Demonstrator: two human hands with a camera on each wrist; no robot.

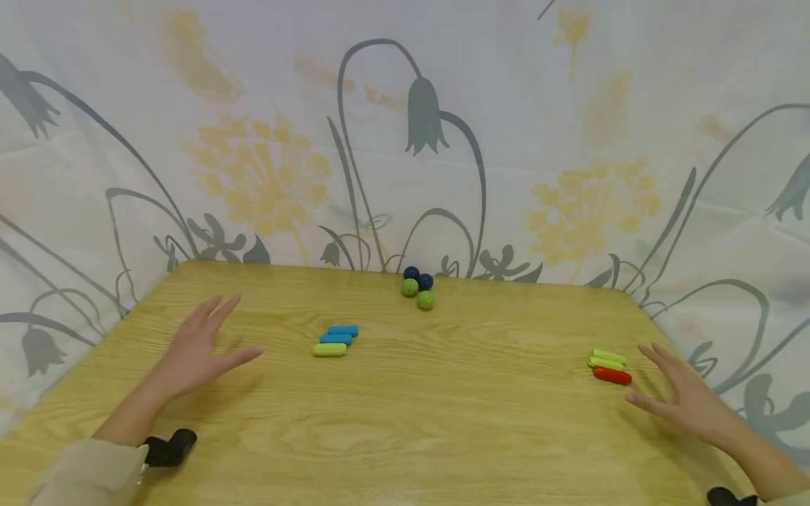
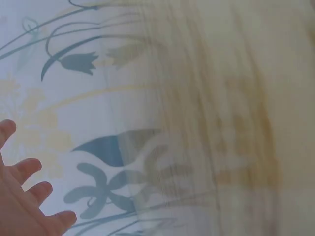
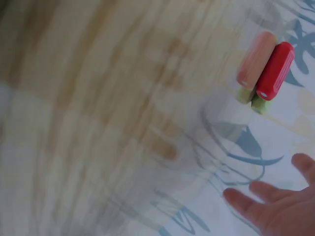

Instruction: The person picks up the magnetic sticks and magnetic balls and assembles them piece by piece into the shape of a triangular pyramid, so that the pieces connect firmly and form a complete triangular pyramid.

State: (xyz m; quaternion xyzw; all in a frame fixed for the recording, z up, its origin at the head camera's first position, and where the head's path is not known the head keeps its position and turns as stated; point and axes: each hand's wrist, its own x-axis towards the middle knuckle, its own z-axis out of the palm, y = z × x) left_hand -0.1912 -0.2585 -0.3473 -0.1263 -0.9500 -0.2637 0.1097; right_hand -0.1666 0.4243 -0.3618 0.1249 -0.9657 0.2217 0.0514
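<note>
My left hand [image 1: 196, 348] hovers over the table's left side, fingers spread and thumb held out, holding nothing. To its right lie two blue sticks [image 1: 335, 339] and a yellow-green stick [image 1: 330, 349], short and round-ended, side by side. My right hand [image 1: 686, 400], likewise with extended fingers and no object in it, is just right of a second group. That group has a red stick [image 1: 612, 375] in front of two yellow-green sticks [image 1: 607, 356]. In the right wrist view, the red stick [image 3: 275, 71] appears above the fingers [image 3: 246, 206].
Two dark blue balls [image 1: 411, 273] and two green balls [image 1: 426, 300] cluster near the far edge of the wooden table [image 1: 405, 422]. Behind it hangs a flower-patterned cloth [image 1: 405, 197], which also runs along both sides. Black wrist gear [image 1: 171, 448] sits by the left sleeve.
</note>
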